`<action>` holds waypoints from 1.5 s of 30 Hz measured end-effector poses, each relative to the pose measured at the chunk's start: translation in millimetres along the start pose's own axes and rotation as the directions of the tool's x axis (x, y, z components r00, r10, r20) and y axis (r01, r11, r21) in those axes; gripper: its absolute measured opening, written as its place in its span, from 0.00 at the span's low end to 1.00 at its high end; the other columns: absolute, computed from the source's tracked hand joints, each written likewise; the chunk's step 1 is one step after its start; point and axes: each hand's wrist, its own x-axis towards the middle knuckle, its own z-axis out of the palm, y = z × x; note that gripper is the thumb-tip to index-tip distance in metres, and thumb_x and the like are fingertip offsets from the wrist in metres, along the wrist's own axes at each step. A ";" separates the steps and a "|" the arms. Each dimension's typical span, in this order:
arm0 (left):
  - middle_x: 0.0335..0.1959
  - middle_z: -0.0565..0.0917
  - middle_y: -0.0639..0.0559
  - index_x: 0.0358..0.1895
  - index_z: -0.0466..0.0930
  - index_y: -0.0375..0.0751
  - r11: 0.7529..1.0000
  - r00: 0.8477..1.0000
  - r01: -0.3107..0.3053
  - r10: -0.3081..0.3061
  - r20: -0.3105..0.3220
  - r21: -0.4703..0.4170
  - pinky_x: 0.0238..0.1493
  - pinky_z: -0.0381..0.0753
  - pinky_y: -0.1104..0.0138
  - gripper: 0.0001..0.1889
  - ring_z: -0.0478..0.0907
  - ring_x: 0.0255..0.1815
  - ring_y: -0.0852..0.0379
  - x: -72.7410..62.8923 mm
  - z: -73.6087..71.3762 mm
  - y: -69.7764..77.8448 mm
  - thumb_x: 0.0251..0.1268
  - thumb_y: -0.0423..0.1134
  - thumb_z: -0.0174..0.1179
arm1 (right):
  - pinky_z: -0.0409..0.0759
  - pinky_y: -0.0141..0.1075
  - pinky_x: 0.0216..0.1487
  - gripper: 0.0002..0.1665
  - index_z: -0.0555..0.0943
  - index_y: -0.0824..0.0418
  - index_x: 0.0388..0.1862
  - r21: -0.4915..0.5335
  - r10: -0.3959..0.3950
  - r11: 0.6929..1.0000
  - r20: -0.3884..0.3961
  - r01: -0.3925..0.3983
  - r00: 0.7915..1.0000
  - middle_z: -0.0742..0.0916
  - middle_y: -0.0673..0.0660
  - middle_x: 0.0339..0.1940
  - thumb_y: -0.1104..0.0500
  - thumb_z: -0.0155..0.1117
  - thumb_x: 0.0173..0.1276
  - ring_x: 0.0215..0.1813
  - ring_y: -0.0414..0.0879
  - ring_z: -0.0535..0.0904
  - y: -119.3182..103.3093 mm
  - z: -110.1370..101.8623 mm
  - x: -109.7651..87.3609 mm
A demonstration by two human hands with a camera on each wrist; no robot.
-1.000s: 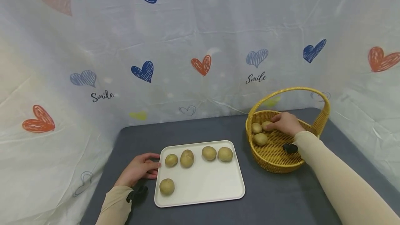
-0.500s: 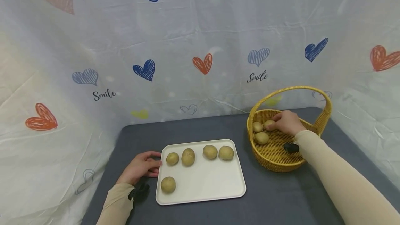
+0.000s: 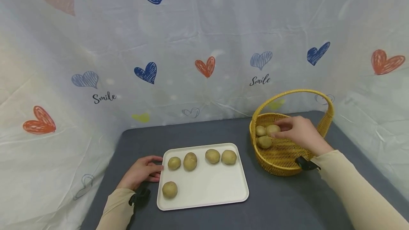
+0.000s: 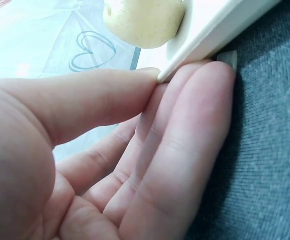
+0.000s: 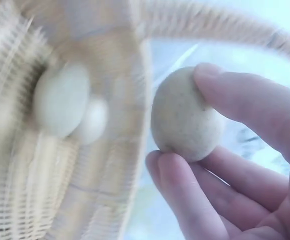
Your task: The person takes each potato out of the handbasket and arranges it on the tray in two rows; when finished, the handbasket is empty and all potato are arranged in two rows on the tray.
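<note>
The left hand (image 3: 140, 172) pinches the edge of the white tray (image 3: 211, 192), probably to steady it on the desk (image 3: 271, 205); five potatoes (image 3: 190, 161) lie on this tray. Farther, the right hand (image 3: 301, 132) pinches another potato (image 3: 273, 130) at the yellow basket (image 3: 281, 170), whose wall likely stops two other potatoes (image 3: 264, 142) from rolling.

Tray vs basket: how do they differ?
The white tray is low, smooth and rectangular; the yellow basket is deeper, woven and rounded, with an arched handle. The tray bears five potatoes; two more rest in the basket, while the right hand holds a third potato. Both stand on the dark table.
</note>
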 end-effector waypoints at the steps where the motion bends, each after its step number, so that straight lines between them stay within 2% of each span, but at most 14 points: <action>1: 0.40 0.90 0.41 0.71 0.78 0.35 1.000 1.000 -0.001 0.001 0.001 -0.003 0.39 0.95 0.59 0.29 0.90 0.34 0.51 0.1 -0.3 -0.1 0.71 0.38 0.73 | 0.86 0.60 0.61 0.44 0.85 0.61 0.69 0.013 -0.003 1.000 -0.007 0.003 1.000 0.93 0.60 0.58 0.33 0.79 0.66 0.61 0.60 0.88 -4.7 0.9 -7.0; 6: 0.41 0.90 0.41 0.73 0.76 0.34 1.000 1.000 -0.020 0.020 0.021 -0.005 0.39 0.95 0.59 0.30 0.90 0.34 0.52 -0.3 -2.0 -0.1 0.72 0.39 0.73 | 0.91 0.40 0.53 0.37 0.88 0.58 0.65 0.103 -0.032 0.994 -0.042 0.036 0.999 0.94 0.57 0.54 0.39 0.83 0.64 0.53 0.50 0.93 -28.6 11.6 -35.1; 10: 0.41 0.90 0.41 0.73 0.76 0.33 1.000 0.999 -0.030 0.030 0.018 0.001 0.38 0.95 0.59 0.31 0.89 0.33 0.52 -1.5 -3.5 -0.1 0.72 0.39 0.73 | 0.91 0.30 0.48 0.34 0.89 0.58 0.64 0.211 -0.070 0.975 -0.021 0.073 0.997 0.94 0.58 0.55 0.44 0.86 0.62 0.52 0.48 0.93 -47.6 28.2 -45.2; 18: 0.41 0.90 0.42 0.73 0.77 0.34 0.999 0.999 -0.036 0.036 0.031 -0.019 0.39 0.95 0.59 0.30 0.90 0.34 0.52 -0.4 -1.9 1.2 0.71 0.40 0.74 | 0.92 0.33 0.50 0.34 0.88 0.59 0.64 0.434 -0.169 0.892 0.061 0.126 0.984 0.91 0.60 0.61 0.51 0.87 0.61 0.56 0.50 0.93 -77.2 85.5 -38.4; 26: 0.41 0.90 0.41 0.72 0.77 0.34 0.999 0.999 -0.029 0.029 0.025 -0.022 0.39 0.95 0.59 0.29 0.90 0.34 0.52 -2.6 -2.1 1.2 0.71 0.39 0.73 | 0.91 0.32 0.52 0.31 0.89 0.57 0.62 0.455 -0.260 0.871 0.107 0.185 0.960 0.91 0.58 0.57 0.53 0.87 0.60 0.54 0.47 0.93 -120.4 155.4 -27.2; 31: 0.40 0.90 0.41 0.73 0.76 0.34 0.999 0.999 -0.028 0.028 0.019 -0.018 0.39 0.95 0.59 0.30 0.90 0.33 0.52 -3.3 -2.7 -1.1 0.72 0.38 0.73 | 0.91 0.33 0.55 0.29 0.90 0.60 0.61 0.483 -0.328 0.848 0.154 0.218 0.932 0.91 0.56 0.58 0.57 0.86 0.61 0.55 0.47 0.92 -140.4 191.7 -24.0; 37: 0.41 0.90 0.41 0.73 0.76 0.34 0.999 0.999 -0.030 0.031 0.028 -0.020 0.40 0.95 0.59 0.30 0.90 0.34 0.52 -2.9 -3.1 -1.4 0.72 0.39 0.73 | 0.91 0.33 0.55 0.30 0.90 0.60 0.60 0.457 -0.354 0.855 0.169 0.245 0.920 0.93 0.53 0.56 0.57 0.88 0.59 0.54 0.45 0.92 -148.8 215.4 -21.8; 45: 0.40 0.90 0.41 0.72 0.77 0.35 1.000 1.000 -0.023 0.023 0.015 -0.020 0.39 0.95 0.59 0.29 0.90 0.33 0.52 -3.9 -3.5 -0.8 0.72 0.38 0.73 | 0.90 0.33 0.54 0.31 0.89 0.62 0.61 0.462 -0.368 0.853 0.199 0.244 0.908 0.93 0.53 0.55 0.58 0.88 0.58 0.53 0.42 0.91 -150.7 227.3 -22.8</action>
